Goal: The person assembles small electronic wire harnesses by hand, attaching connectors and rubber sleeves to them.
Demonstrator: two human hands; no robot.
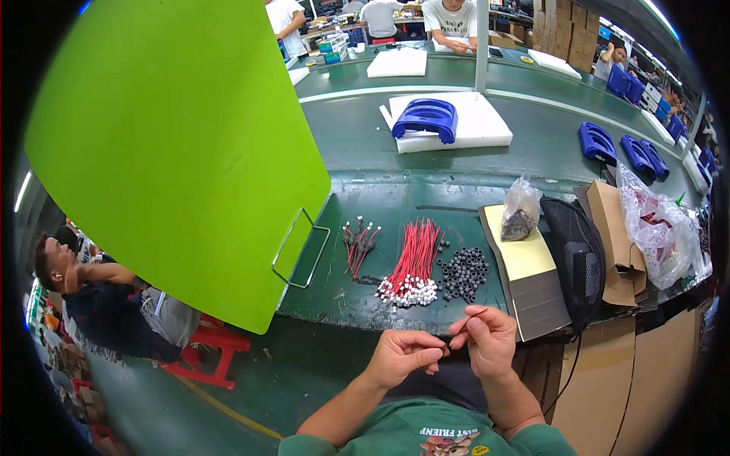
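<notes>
My left hand point(400, 357) and my right hand point(490, 343) meet just in front of the bench edge, both with fingers pinched. Between the fingertips is a small black part point(448, 345), gripped by the left. A thin dark reddish wire point(477, 313) shows at the right fingers; its ends are hard to make out. Beyond the hands lies a bundle of red wires point(420, 247) with white connectors at the near end. Right of it is a pile of small black ring-like pieces point(465, 273). To the left lie several red wires with dark grey parts point(360, 242).
A large green panel point(190, 152) with a metal wire frame point(301, 248) stands at left. At right are cardboard with yellow paper point(530, 262), a bag of dark bits point(520, 213), a black mesh pouch point(576, 254) and clear plastic point(665, 232). A blue housing point(427, 118) rests on white foam beyond.
</notes>
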